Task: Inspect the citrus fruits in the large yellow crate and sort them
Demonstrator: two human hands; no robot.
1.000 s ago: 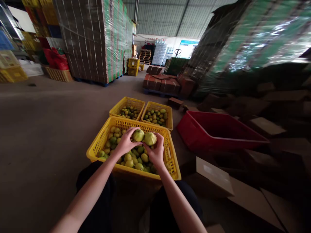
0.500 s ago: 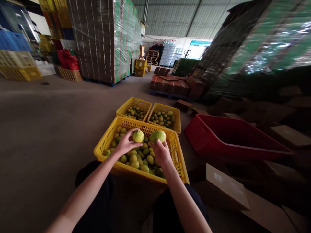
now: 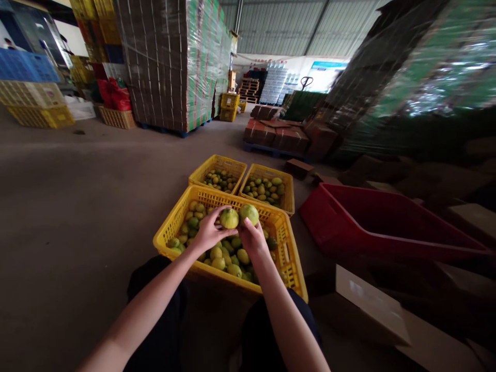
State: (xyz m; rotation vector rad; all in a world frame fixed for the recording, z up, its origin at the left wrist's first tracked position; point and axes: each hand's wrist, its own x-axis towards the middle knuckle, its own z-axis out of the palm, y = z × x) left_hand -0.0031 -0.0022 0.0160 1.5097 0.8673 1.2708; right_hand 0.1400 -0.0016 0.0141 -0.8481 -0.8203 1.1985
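Two fruits (image 3: 229, 219) in two hands (image 3: 210, 231) (one apiece)

The person's left hand (image 3: 208, 233) held a yellow-green fruit (image 3: 229, 219), and the right hand (image 3: 253, 242) gripped a greener fruit (image 3: 249, 212) close beside it, both above the near yellow crate (image 3: 289, 261), which was filled with more fruit. Two far crates (image 3: 222, 161) held fruit too. A red tub (image 3: 325, 222) stood to the right.

The big room is dim, and its floor (image 3: 77, 206) is grey. Far back, a white wall (image 3: 297, 63) looks bright. Ridged metal (image 3: 279, 26) rises above it. A tall wrapped stack (image 3: 155, 62) stands left, a shiny plastic-covered pile (image 3: 418, 77) right.
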